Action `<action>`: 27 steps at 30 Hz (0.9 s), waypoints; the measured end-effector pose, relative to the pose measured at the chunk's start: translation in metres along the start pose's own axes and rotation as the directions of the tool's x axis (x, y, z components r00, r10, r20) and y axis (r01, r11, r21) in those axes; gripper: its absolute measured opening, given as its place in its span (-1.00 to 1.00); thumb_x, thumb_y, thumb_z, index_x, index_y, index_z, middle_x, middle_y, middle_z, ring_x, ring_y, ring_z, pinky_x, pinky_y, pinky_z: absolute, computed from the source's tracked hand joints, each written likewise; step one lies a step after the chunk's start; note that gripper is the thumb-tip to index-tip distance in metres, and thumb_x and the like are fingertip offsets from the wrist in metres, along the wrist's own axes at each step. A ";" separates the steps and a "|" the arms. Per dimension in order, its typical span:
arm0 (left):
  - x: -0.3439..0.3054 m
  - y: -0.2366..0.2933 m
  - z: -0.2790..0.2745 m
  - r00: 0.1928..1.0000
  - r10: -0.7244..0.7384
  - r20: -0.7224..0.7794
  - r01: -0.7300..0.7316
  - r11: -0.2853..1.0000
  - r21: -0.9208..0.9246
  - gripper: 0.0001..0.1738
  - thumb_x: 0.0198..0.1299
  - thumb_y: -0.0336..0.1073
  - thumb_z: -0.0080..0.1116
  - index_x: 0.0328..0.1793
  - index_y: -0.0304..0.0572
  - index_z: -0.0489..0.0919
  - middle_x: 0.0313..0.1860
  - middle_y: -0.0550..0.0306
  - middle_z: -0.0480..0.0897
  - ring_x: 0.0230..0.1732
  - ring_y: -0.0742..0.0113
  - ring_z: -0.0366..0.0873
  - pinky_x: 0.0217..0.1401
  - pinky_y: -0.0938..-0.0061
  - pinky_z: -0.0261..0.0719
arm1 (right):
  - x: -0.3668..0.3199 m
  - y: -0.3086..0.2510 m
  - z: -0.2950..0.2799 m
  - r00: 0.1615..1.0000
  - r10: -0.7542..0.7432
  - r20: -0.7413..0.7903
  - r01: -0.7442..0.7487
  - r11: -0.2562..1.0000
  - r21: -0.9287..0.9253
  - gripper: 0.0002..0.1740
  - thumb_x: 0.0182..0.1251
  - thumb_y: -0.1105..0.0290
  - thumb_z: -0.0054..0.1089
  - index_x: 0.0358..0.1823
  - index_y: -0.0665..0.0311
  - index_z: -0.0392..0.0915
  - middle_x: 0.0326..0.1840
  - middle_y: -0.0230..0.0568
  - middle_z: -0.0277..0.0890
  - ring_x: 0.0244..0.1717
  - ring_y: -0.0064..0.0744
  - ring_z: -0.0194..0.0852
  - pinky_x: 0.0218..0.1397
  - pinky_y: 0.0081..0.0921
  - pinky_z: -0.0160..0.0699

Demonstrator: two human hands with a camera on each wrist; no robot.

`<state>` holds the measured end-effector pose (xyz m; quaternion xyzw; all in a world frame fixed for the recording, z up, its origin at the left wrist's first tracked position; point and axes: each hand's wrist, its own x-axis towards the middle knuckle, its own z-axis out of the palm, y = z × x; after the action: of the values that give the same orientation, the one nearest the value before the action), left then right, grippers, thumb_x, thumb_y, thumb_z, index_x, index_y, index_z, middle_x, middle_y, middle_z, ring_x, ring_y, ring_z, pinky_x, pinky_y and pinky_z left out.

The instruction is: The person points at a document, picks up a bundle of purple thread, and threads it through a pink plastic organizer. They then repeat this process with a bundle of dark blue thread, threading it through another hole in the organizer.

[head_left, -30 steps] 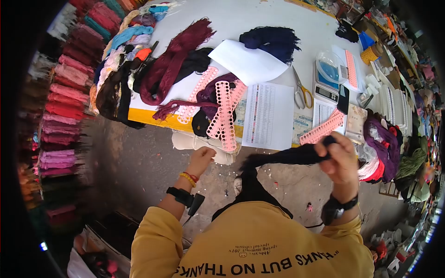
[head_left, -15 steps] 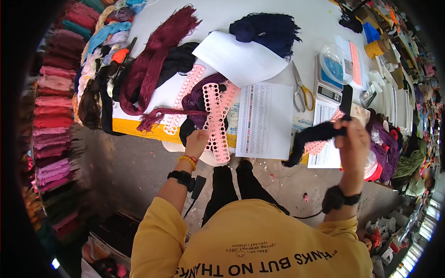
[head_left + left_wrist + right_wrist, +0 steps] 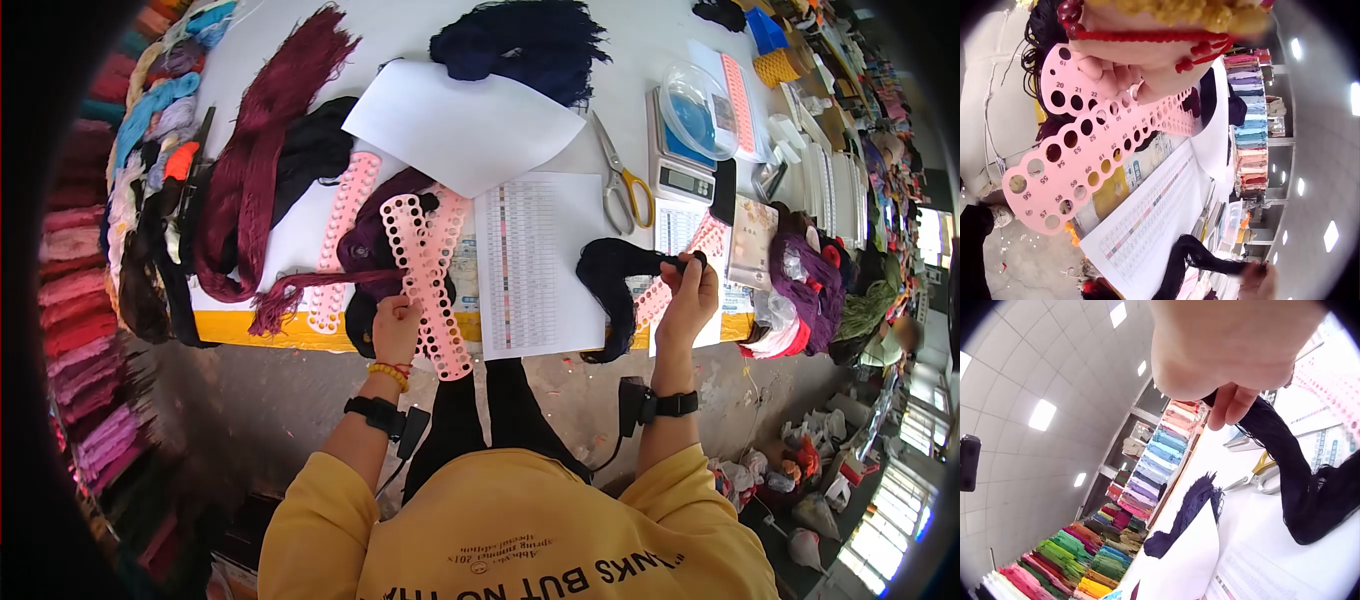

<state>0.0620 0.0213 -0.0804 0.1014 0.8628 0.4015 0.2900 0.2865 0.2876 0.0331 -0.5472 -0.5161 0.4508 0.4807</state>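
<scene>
The right hand [image 3: 692, 296] pinches one end of a dark navy-black yarn hank [image 3: 612, 285], whose other end lies over the table's front edge beside a printed chart [image 3: 540, 265]. In the right wrist view the hank [image 3: 1300, 487] hangs from curled fingers [image 3: 1233, 406]. At the pink numbered hole cards [image 3: 425, 285], the left hand [image 3: 397, 328] has its fingers curled at a card's edge. The left wrist view shows those fingers [image 3: 1113, 78] over the pink card [image 3: 1075, 147]; whether they grip it is unclear. Purple yarn [image 3: 365, 240] lies beneath the cards.
Scissors [image 3: 625, 185], a scale [image 3: 685, 170] with a clear bowl, and a white sheet [image 3: 460, 125] lie on the table. Maroon yarn [image 3: 255, 170] is at left, navy yarn [image 3: 520, 45] at the back. Yarn bundles [image 3: 800, 280] crowd the right edge.
The right hand has moved the dark hank up onto the table's front edge, bending it beside the chart. The left hand has moved from below the table edge to the pink cards.
</scene>
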 end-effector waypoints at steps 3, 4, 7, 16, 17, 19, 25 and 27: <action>-0.001 0.002 0.004 0.999 -0.018 -0.040 0.019 1.000 0.009 -0.69 0.03 -0.26 0.21 -0.20 -0.37 0.50 -0.56 0.21 0.51 -0.53 0.49 0.43 -0.45 0.60 0.40 | -0.005 0.002 0.010 0.989 0.036 0.142 -0.026 0.997 -0.070 -0.79 0.37 0.36 -0.09 -0.24 0.39 0.42 -0.48 -0.27 0.52 -0.47 -0.58 0.52 -0.39 -0.70 0.49; 0.000 -0.001 0.005 0.998 -0.026 -0.049 0.026 1.000 0.010 -0.69 0.01 -0.25 0.22 -0.20 -0.34 0.51 -0.57 0.20 0.50 -0.53 0.44 0.45 -0.44 0.55 0.41 | -0.010 0.006 0.013 0.971 0.071 0.230 -0.048 0.994 -0.103 -0.79 0.36 0.36 -0.08 -0.23 0.40 0.42 -0.47 -0.23 0.53 -0.50 -0.58 0.53 -0.43 -0.72 0.48; -0.001 -0.001 0.008 0.996 -0.043 -0.076 0.044 0.999 0.016 -0.70 0.00 -0.24 0.21 -0.21 -0.29 0.52 -0.59 0.18 0.49 -0.54 0.38 0.45 -0.42 0.49 0.42 | -0.029 0.021 0.028 0.889 0.301 0.346 -0.252 0.951 -0.181 -0.79 0.35 0.35 -0.06 -0.24 0.40 0.40 -0.43 -0.24 0.51 -0.56 -0.56 0.53 -0.48 -0.70 0.51; -0.003 0.001 0.011 0.994 -0.038 -0.104 0.040 0.999 0.014 -0.75 0.00 -0.26 0.23 -0.29 -0.27 0.50 -0.57 0.19 0.49 -0.53 0.40 0.46 -0.42 0.51 0.43 | -0.058 0.076 0.038 0.770 0.401 0.496 -0.289 0.913 -0.289 -0.79 0.32 0.35 -0.01 -0.32 0.39 0.38 -0.50 -0.30 0.45 -0.52 -0.55 0.55 -0.44 -0.68 0.53; -0.003 -0.001 0.012 0.994 -0.035 -0.105 0.035 0.999 0.005 -0.75 0.00 -0.26 0.23 -0.29 -0.28 0.49 -0.56 0.18 0.49 -0.53 0.41 0.46 -0.42 0.51 0.43 | -0.060 0.080 0.036 0.767 0.402 0.501 -0.259 0.907 -0.331 -0.79 0.32 0.35 0.00 -0.32 0.39 0.38 -0.51 -0.29 0.45 -0.51 -0.55 0.55 -0.43 -0.67 0.53; -0.004 -0.007 0.012 0.991 0.026 -0.131 -0.030 0.999 -0.023 -0.75 0.03 -0.28 0.21 -0.28 -0.30 0.47 -0.53 0.15 0.50 -0.53 0.40 0.47 -0.42 0.53 0.45 | -0.063 0.086 0.033 0.753 0.418 0.509 -0.234 0.892 -0.387 -0.78 0.30 0.34 0.01 -0.32 0.41 0.38 -0.54 -0.27 0.46 -0.48 -0.55 0.56 -0.42 -0.65 0.51; -0.004 0.000 -0.001 1.000 -0.018 -0.006 0.016 0.968 -0.251 -0.81 0.13 -0.35 0.12 -0.26 -0.36 0.44 -0.47 0.10 0.53 -0.53 0.45 0.50 -0.44 0.58 0.48 | -0.069 0.100 0.026 0.744 0.384 0.547 -0.107 0.877 -0.469 -0.77 0.28 0.33 0.02 -0.32 0.41 0.40 -0.54 -0.17 0.49 -0.49 -0.47 0.56 -0.41 -0.54 0.47; -0.003 0.002 -0.007 0.999 -0.032 0.036 0.041 0.964 -0.264 -0.81 0.14 -0.35 0.12 -0.24 -0.36 0.45 -0.46 0.11 0.55 -0.51 0.47 0.52 -0.44 0.59 0.47 | -0.068 0.097 0.026 0.739 0.372 0.562 -0.026 0.849 -0.528 -0.77 0.27 0.32 0.03 -0.31 0.40 0.41 -0.54 -0.12 0.50 -0.50 -0.43 0.57 -0.41 -0.50 0.46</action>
<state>0.0605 0.0170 -0.0738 0.0520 0.7984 0.5063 0.3217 0.2697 0.2208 -0.0665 -0.5142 -0.6816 0.5163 0.0663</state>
